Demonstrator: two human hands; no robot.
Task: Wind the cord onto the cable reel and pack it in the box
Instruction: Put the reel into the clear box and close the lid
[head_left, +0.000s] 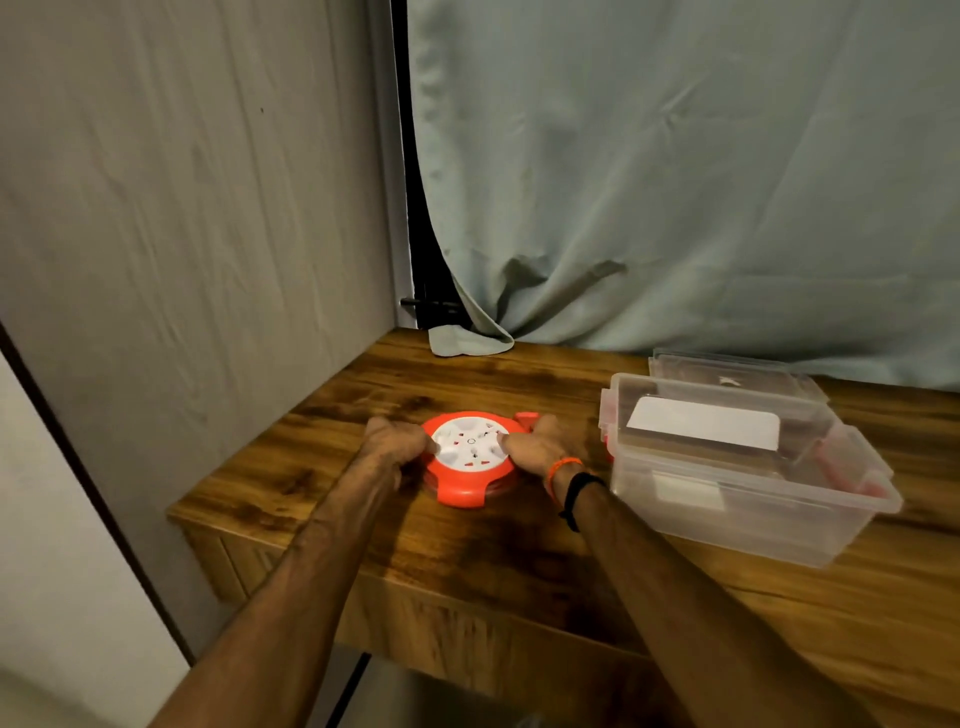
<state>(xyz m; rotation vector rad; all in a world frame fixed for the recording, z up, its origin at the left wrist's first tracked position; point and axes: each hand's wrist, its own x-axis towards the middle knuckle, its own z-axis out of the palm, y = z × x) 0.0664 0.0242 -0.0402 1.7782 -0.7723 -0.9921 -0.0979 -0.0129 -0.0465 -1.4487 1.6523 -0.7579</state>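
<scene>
Left hand (396, 441) is curled against the left rim of the reel (470, 457), fingertips pinching the edge. The reel lies flat on the table (363, 384), socket face up, between both hands. Right hand (540, 447) is gripped on the right rim, fingers reaching onto the white face. No loose cord is seen; winding is judged done or nearly so, though the wound cord is hidden under the flange. The box (753, 493) stands open just to the right of the reel, nearer the right hand, long axis running away and left. The reel must be lifted and carried rightward over the near wall.
</scene>
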